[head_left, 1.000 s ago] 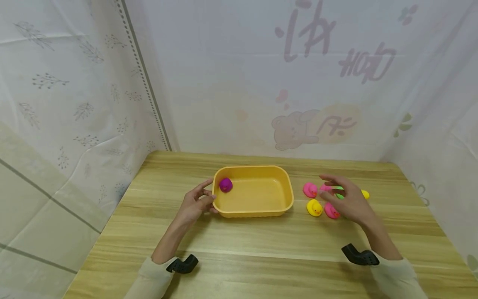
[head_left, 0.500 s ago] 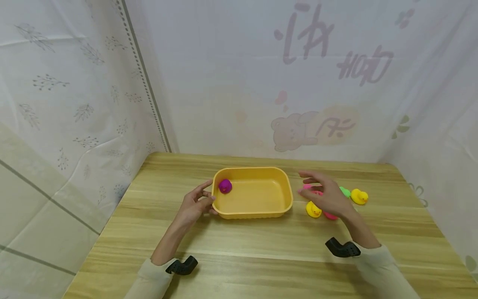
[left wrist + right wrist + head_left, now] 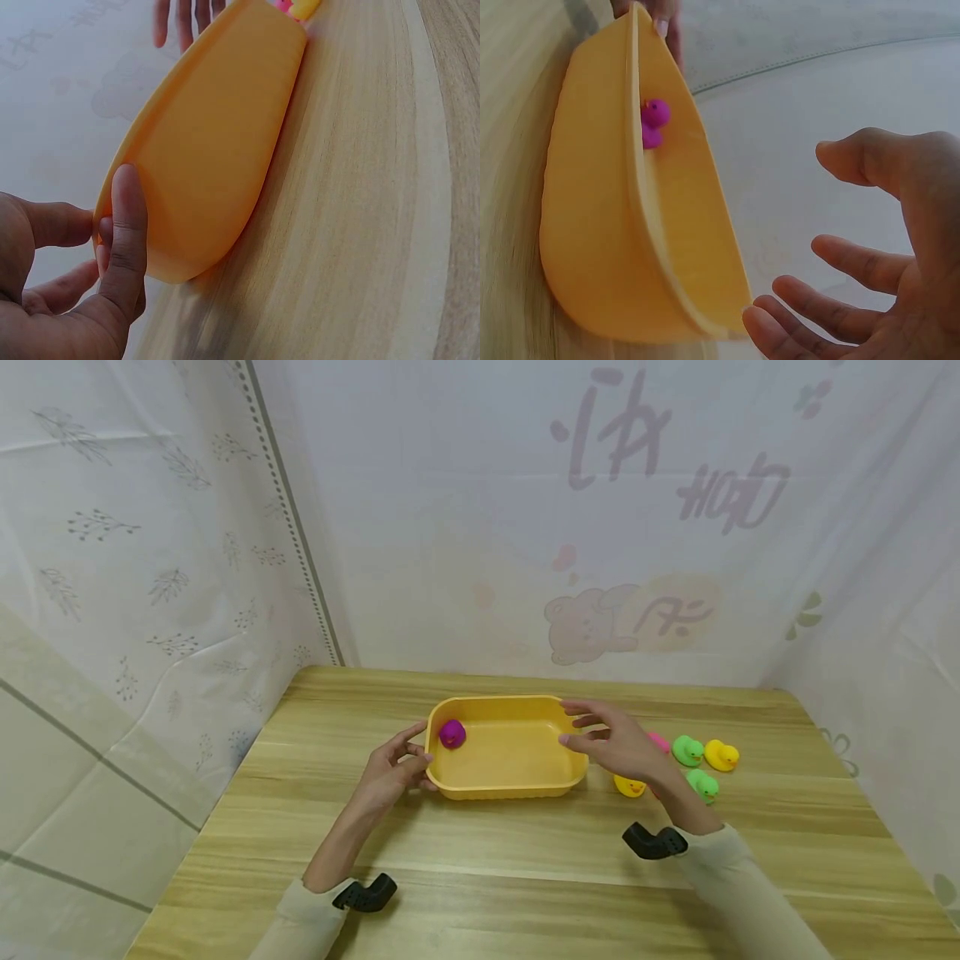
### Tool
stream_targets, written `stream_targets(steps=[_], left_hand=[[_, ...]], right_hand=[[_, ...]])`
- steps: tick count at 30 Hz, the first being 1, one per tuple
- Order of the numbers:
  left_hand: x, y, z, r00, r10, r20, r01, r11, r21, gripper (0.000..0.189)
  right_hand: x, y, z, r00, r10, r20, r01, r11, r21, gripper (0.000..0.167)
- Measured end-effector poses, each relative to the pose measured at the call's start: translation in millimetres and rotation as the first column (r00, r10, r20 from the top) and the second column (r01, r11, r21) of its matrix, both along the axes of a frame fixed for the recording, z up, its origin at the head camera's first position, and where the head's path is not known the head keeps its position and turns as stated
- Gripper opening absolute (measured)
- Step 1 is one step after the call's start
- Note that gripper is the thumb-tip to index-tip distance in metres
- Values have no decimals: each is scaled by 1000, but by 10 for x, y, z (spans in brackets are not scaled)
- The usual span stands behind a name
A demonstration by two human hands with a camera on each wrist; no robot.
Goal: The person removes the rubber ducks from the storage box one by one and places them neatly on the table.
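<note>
A yellow plastic basin (image 3: 510, 792) sits on the table, with one purple rubber duck (image 3: 452, 734) at its left end. My left hand (image 3: 390, 768) holds that end, thumb and fingertips at the rim. In the left wrist view the left thumb (image 3: 129, 225) lies along the basin's outer wall. My right hand (image 3: 618, 743) hovers at the basin's right end with fingers spread, overlapping its rim in the head view. The right wrist view shows nothing between the right fingers (image 3: 840, 315).
Right of the basin stand more rubber ducks: a green duck (image 3: 687, 751), a nearer green duck (image 3: 702, 786), a yellow duck (image 3: 722, 756) and a second yellow duck (image 3: 630, 786). A pink duck (image 3: 658, 742) is partly hidden behind the right hand. Patterned cloth (image 3: 450, 527) hangs behind the table.
My right hand has moved left from over the ducks to the basin's right end, uncovering the green and yellow ducks. The left hand and basin have stayed put.
</note>
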State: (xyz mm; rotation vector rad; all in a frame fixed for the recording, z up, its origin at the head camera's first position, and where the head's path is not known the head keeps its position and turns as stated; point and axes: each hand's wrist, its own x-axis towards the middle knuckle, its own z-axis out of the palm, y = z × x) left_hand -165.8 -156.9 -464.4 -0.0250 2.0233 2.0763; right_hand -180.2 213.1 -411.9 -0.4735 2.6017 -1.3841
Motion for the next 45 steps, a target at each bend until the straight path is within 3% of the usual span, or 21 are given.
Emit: stream_targets(steps=[23, 32, 40, 45], left_hand=[[-9, -13, -8, 1000, -11, -21, 12, 1000, 20, 61], [-2, -11, -6, 1000, -12, -21, 13, 1000, 20, 61], [8, -8, 9, 1000, -13, -19, 14, 1000, 12, 61], [9, -17, 11, 1000, -17, -18, 17, 1000, 6, 61]], right_hand=[[-269, -529, 18, 986, 97, 135, -95, 995, -19, 61], [-371, -724, -62, 979, 101, 176, -96, 995, -37, 58], [-432, -896, -135, 955, 125, 270, -98, 989, -113, 69], [-447, -993, -160, 951, 125, 283, -97, 989, -112, 68]])
